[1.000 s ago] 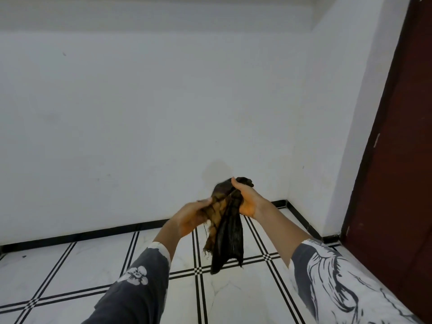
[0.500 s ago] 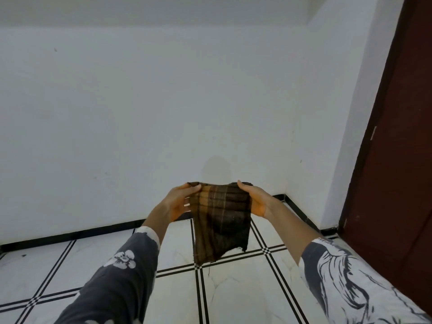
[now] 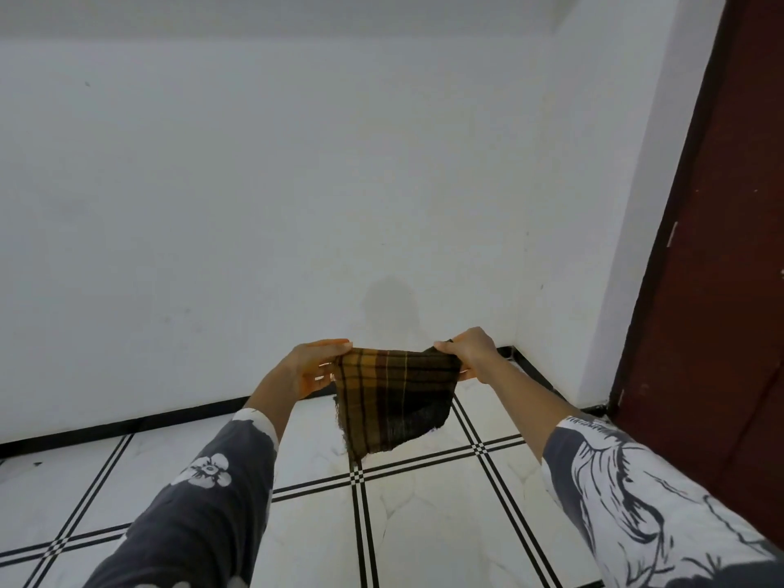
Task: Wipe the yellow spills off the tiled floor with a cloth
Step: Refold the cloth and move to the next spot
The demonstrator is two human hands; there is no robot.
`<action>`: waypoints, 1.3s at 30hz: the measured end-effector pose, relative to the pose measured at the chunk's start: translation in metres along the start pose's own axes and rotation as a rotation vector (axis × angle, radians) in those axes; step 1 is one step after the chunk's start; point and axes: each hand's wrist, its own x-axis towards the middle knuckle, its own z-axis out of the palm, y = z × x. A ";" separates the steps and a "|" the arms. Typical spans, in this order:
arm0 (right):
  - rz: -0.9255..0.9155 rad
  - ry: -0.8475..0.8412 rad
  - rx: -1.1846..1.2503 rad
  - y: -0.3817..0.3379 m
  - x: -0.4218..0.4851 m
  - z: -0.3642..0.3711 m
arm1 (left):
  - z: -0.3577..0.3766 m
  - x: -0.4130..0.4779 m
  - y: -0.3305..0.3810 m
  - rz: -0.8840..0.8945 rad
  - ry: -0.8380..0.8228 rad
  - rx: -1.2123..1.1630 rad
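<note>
While the cloth [image 3: 394, 401] hung in the air between both hands, well clear of the floor [image 3: 424, 524], no wiping was under way; the step looked like opening and readying the cloth. The left hand [image 3: 312, 367] pinched its upper left corner, thumb on top and fingers beneath. The right hand [image 3: 469, 352] gripped the upper right corner with curled fingers, so the top edge ran fairly taut and the rest drooped toward the tiles, its frayed lower edge free. No yellow spill showed on the tiles in view, which were white with black double lines, so the spills probably lay outside the frame and the gaze would have to drop to find them. To do this step well, I judged it best to fold the cloth into a thick pad rather than carry it down as one thin sheet, since so loose a weave would likely let liquid through to the fingers and smear it. The darker lower right part might have been damp or only shaded; I could not tell. The wall [image 3: 297, 205] stood close ahead, the door [image 3: 721, 333] to the right.
</note>
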 end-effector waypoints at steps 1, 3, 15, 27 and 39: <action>-0.029 0.010 -0.082 0.000 0.002 -0.001 | 0.000 -0.001 0.001 -0.017 0.010 0.021; -0.081 0.018 -0.280 -0.002 0.004 -0.005 | -0.001 -0.002 0.001 -0.040 0.063 0.102; -0.041 -0.380 -0.089 -0.005 0.003 -0.016 | 0.003 0.002 0.001 0.160 0.195 0.230; -0.189 -0.289 -0.206 -0.011 0.009 -0.013 | -0.004 -0.004 0.014 0.056 -0.117 0.335; -0.332 -0.137 -0.476 0.000 0.016 -0.017 | 0.000 -0.001 0.023 0.341 0.134 0.700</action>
